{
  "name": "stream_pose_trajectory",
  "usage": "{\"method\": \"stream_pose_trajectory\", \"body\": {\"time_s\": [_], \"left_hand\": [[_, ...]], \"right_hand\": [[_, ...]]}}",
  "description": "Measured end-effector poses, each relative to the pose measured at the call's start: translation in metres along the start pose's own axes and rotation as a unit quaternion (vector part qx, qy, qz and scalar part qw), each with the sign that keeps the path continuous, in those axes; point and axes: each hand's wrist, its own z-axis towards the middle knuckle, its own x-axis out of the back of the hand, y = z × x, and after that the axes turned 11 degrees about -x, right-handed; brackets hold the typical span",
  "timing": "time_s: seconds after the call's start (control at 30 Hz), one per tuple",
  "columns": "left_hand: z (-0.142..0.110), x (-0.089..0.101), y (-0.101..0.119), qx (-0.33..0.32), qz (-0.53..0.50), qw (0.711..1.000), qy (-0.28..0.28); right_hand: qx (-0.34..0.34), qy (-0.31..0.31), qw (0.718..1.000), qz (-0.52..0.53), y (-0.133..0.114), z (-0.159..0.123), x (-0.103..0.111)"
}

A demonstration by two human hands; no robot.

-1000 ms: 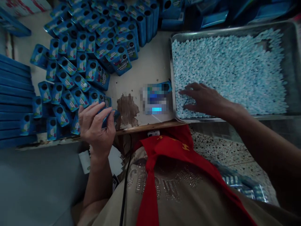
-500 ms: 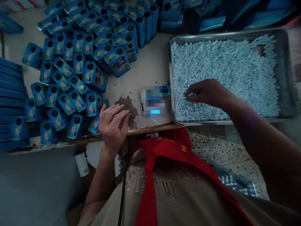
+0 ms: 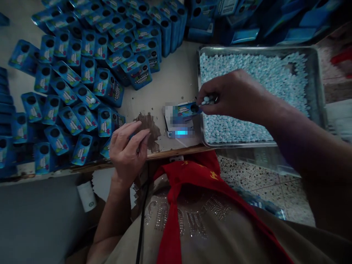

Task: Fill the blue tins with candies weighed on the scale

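Note:
My right hand [image 3: 225, 90] is closed around a few small pale blue candies [image 3: 208, 99], over the left edge of the metal tray [image 3: 202, 126]. Its fingertips are at the dark round hole of a blue candy box [image 3: 184, 109]. That box lies on a small scale [image 3: 172, 134] with a lit display, partly blurred out. More pale blue candies [image 3: 253, 84] cover most of the tray. My left hand [image 3: 128, 143] hovers by the table's front edge with loosely bent fingers apart and nothing visible in them. Just behind it are blue boxes [image 3: 105, 123].
Many blue boxes [image 3: 82, 73] with round holes stand close together on the left of the table. One candy [image 3: 92, 100] rests on a box top. Further boxes [image 3: 200, 18] are stacked at the back. The tabletop has a worn brown patch [image 3: 148, 128].
My right hand has lifted from the candies in the tray and moved left to the box on the scale, now with candies in its fingers. My left hand has shifted slightly left.

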Motion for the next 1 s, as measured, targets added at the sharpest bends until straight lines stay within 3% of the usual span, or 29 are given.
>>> {"method": "stream_pose_trajectory", "body": {"time_s": [0.17,0.33,0.43,0.53,0.6,0.7,0.8,0.87,1.0], "left_hand": [[-0.003,0.009,0.000,-0.001,0.031,1.000,0.000],[-0.004,0.011,-0.001,0.001,0.007,1.000,-0.008],[-0.005,0.010,0.001,0.004,0.002,1.000,-0.007],[-0.005,0.010,0.003,0.000,0.029,1.000,-0.010],[-0.006,0.010,0.004,-0.005,0.044,0.999,-0.012],[-0.007,0.007,0.005,-0.031,0.050,0.998,-0.021],[-0.009,-0.005,0.012,-0.053,0.043,0.997,-0.046],[-0.011,-0.016,0.021,-0.060,0.037,0.995,-0.072],[-0.018,-0.030,0.041,-0.103,0.051,0.987,-0.115]], "right_hand": [[0.063,-0.014,0.998,-0.020,-0.007,0.003,0.000],[0.053,0.004,0.998,0.017,-0.014,-0.002,0.002],[0.036,0.050,0.998,0.034,-0.016,-0.003,0.002],[0.006,0.127,0.991,0.035,0.001,-0.009,0.000],[-0.027,0.145,0.989,0.022,0.025,-0.019,-0.006],[-0.076,0.085,0.993,0.006,0.066,-0.041,-0.023],[-0.069,0.000,0.996,-0.053,0.093,-0.062,-0.046],[-0.043,-0.031,0.992,-0.113,0.096,-0.068,-0.060],[-0.035,-0.057,0.980,-0.189,0.080,-0.058,-0.075]]}}
